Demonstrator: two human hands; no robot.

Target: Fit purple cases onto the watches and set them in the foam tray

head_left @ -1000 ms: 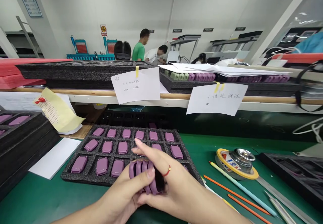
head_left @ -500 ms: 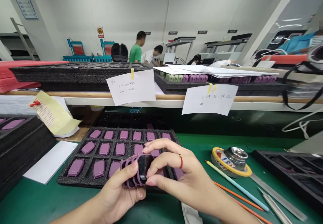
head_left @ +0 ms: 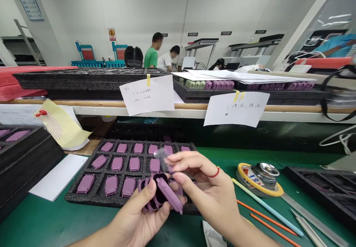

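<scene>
Fanned out in my left hand (head_left: 136, 213) is a small stack of purple smartwatch cases (head_left: 170, 195) with dark glass faces. My thumb presses on their near edge and the fingers curl beneath. The front case tilts away from the others, leaning to the right. Just above the stack, my right hand (head_left: 207, 184) has a small piece of clear film (head_left: 160, 155) at its fingertips; the exact grip is partly hidden. Behind both hands lies a black foam tray (head_left: 96, 198), its compartments holding several more purple watch cases (head_left: 111, 185).
A roll of yellow-edged tape (head_left: 258, 180), a blue-green pen (head_left: 267, 205), orange sticks (head_left: 274, 228), tweezers (head_left: 306, 228) and a steel ruler (head_left: 317, 219) lie at right. Foam trays (head_left: 25, 165) are stacked at left. A shelf (head_left: 191, 117) with hanging notes spans the back.
My right hand has lifted off the front watch face, and clear film now shows at its fingertips. The front case has tipped to the right in my left hand.
</scene>
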